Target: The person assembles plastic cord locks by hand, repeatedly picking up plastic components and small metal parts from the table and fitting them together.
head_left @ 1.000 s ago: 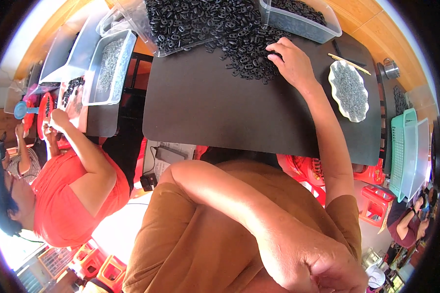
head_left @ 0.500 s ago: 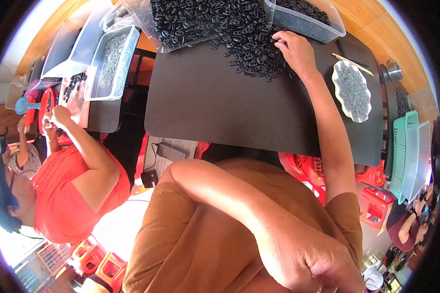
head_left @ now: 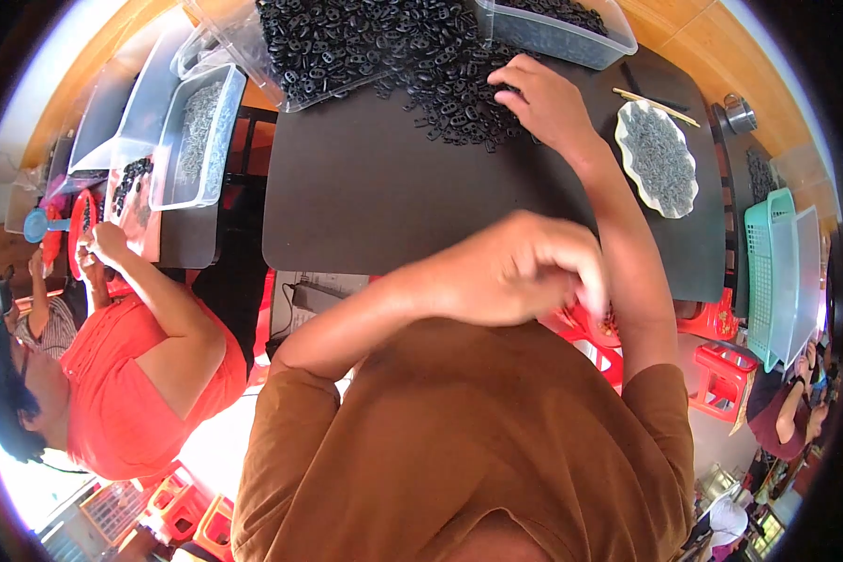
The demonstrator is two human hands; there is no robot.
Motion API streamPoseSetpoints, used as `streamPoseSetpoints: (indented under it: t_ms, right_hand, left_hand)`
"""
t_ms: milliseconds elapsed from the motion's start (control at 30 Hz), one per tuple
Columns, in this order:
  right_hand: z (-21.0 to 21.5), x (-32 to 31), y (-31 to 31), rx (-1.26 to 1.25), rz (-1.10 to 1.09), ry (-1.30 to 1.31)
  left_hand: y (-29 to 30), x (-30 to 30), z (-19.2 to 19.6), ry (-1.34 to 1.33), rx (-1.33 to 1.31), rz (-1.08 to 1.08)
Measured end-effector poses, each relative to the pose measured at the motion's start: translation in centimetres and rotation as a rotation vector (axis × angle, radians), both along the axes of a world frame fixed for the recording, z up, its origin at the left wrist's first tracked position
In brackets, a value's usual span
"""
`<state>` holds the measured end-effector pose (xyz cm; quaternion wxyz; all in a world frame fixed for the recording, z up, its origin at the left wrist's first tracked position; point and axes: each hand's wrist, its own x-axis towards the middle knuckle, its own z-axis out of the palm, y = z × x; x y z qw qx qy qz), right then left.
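Now, scene: a dark worktop (head_left: 393, 206) is seen from above, heaped at its far side with small black ring-shaped parts (head_left: 412, 66).
Change, left hand: a second ago the left hand (head_left: 515, 272) lay low at the bottom edge of the view; it has since been raised to chest height, in front of the brown shirt (head_left: 468, 440).
Change, right hand: the right hand (head_left: 543, 103) has been kept at the near edge of the heap, shifted only slightly.
Meaning: the picking at the heap is judged to be going on, with the left hand brought up as if to join it.
Grip, left: the fingers are curled loosely inward; whether anything is held cannot be told.
Grip, right: the fingers are bent down onto the black parts, narrow; whether a part is pinched cannot be told.
Black parts, look: small, matte, looped pieces, spilled thickly from a clear tray (head_left: 281, 56) onto the worktop.
Black parts, place: at the far middle of the worktop, touching the right hand.
Nearby: a scalloped plate (head_left: 660, 159) of grey pieces lies to the right; a clear bin (head_left: 557, 28) stands behind the hand.
Co-worker: a person in a red top (head_left: 150, 375) is seated to the left at a separate station.
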<state>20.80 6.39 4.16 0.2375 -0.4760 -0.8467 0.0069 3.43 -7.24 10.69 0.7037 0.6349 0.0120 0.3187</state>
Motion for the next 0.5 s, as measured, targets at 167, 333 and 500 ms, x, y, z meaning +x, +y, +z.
streamPoseSetpoints:
  t_ms: [167, 333, 500]
  right_hand:
    - [-0.9, 0.5, 0.3, -0.048, 0.002, -0.119]
    - [-1.4, 2.2, 0.2, -0.304, 0.064, 0.254]
    - [-0.5, 2.7, -1.4, -0.641, -0.021, 0.754]
  left_hand:
    - [2.4, 0.1, -5.6, 0.298, 0.311, 0.322]
    - [4.0, -1.4, -7.1, 0.411, 0.298, 0.513]
    - [6.6, -2.4, -7.9, 0.348, 0.081, 0.752]
